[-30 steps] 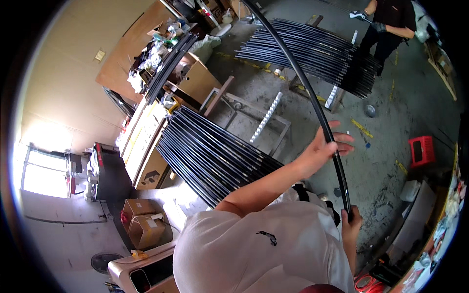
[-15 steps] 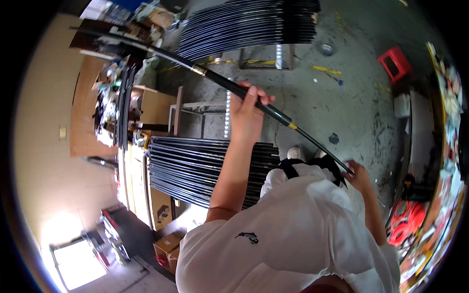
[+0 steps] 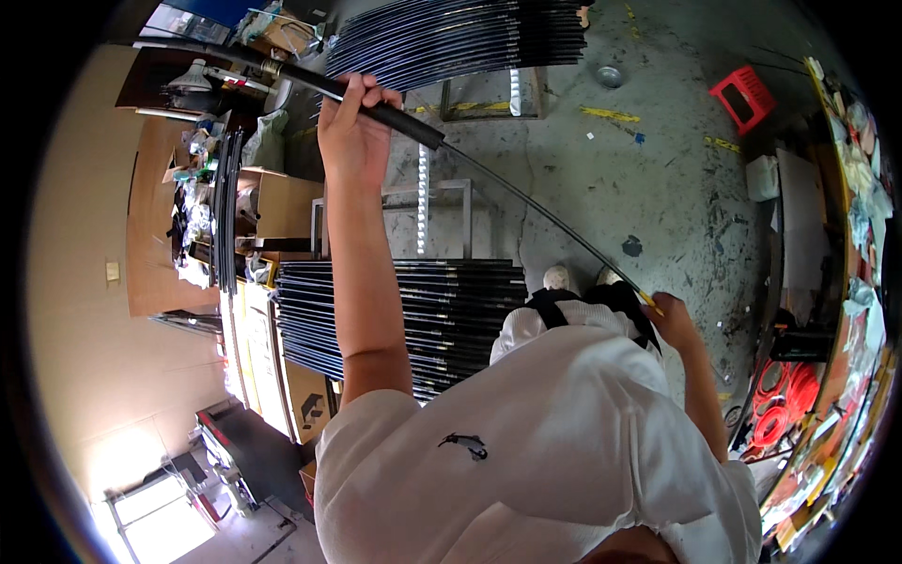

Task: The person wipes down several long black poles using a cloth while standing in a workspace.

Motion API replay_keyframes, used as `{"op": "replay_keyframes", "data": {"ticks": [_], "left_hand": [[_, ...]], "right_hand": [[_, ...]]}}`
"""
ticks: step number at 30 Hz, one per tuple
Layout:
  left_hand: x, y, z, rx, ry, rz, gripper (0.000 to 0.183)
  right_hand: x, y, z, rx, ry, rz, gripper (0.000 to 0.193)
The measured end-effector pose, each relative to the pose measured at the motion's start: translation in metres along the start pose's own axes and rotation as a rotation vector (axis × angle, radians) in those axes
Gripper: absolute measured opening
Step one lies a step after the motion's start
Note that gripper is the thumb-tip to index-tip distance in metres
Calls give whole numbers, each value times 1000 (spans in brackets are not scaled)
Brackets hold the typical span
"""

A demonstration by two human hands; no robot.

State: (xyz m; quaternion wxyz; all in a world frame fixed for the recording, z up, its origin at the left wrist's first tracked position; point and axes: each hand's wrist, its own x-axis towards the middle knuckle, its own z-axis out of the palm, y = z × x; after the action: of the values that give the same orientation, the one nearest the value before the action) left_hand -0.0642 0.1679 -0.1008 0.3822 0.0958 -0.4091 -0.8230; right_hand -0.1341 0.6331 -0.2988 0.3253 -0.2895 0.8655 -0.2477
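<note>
A long black fishing rod [image 3: 409, 125] runs slantwise from the far left toward my right side. My left hand [image 3: 357, 132] is closed round its thick, dark grip section, with my arm stretched out. A gold-coloured ring sits on the rod farther out, beyond that hand. From the near end of the thick section a much thinner dark shaft comes out. My right hand [image 3: 673, 320], near my right hip, is closed on the thin shaft's near end, beside a yellow band. The fingertips there are partly hidden.
Many similar black rods [image 3: 404, 315] lie side by side below my left arm, with another row [image 3: 460, 38] on a far metal stand. A red stool [image 3: 743, 99] stands at the far right. Cluttered shelving [image 3: 860, 282] and red hose coils [image 3: 785, 404] line the right; cardboard boxes [image 3: 287, 202] stand left.
My left hand has moved outward to the left with the thick section, and more thin shaft shows. The yellow band is now beside my right hand, which has shifted only slightly.
</note>
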Motion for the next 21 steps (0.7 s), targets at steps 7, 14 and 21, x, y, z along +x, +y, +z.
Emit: {"op": "replay_keyframes", "data": {"ticks": [7,14,21], "left_hand": [[58,108,-32,-51,-88,173,4],[60,189,-153,118,301,375,7],[-40,185,-240,577,844,588,25]], "right_hand": [[-7,135,42,-359,-22,123,38],[-89,258,85,-454,-32,271,33],[-68,234,66,-274,-249,524,34]]}}
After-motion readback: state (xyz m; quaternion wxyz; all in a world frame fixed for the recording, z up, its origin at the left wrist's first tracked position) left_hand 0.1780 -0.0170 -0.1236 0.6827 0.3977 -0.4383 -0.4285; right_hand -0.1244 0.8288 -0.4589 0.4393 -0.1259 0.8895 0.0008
